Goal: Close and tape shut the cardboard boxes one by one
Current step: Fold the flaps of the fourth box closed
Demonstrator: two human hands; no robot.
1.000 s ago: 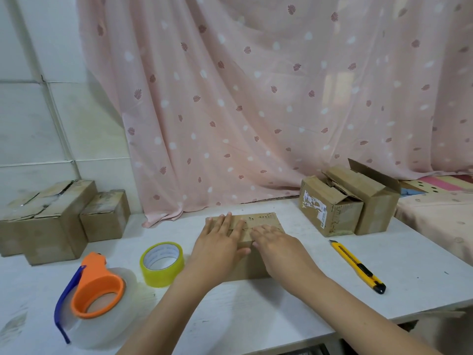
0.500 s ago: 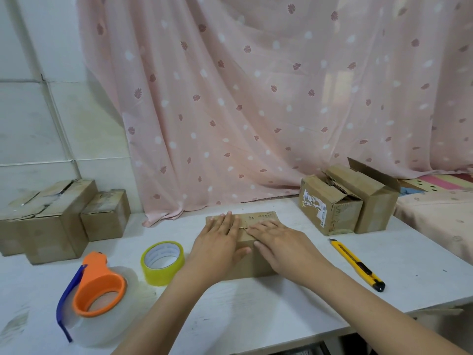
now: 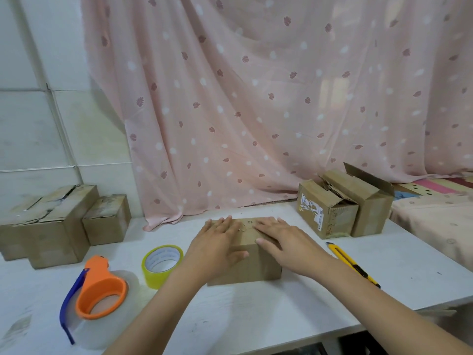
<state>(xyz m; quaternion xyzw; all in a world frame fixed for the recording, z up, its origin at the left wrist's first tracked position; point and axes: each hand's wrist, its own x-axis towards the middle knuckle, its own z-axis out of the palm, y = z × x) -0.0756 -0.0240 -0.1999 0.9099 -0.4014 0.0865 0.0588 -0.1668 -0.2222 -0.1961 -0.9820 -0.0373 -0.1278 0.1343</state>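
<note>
Head view. Item: box (image 3: 252, 262), cardboard, lying at the middle of the table (image 3: 256, 321), long side facing the person. The flaps are lying down flat; no tape is showing on the top seam from here, so sealing is judged not yet done.

Item: left hand (image 3: 217, 248), fingers spread and straight, lying palm-down on the left half of the box top, thumb hanging over the near face. Judged to be keeping that flap from springing up.

Item: right hand (image 3: 284, 243), likewise flat and spread on the right half, fingertips reaching toward the seam. Neither hand is gripping anything.

Item: dispenser (image 3: 98, 293), orange with a blue blade guard, loaded with a clear roll, sitting at the near left within the left hand's reach. Item: yellow roll (image 3: 161, 263), standing just left of the box. Both are judged placed close so one hand can fetch tape while the other is holding the flaps.

Item: knife (image 3: 354, 266), yellow, lying to the right of the box, apart from it.

Item: open boxes (image 3: 343, 208), two, at far right, flaps up, judged awaiting their turn. Item: left boxes (image 3: 58, 224), grouped against the wall, flaps down.

Item: curtain (image 3: 256, 98), pink, hanging behind, hem resting on the table.
</note>
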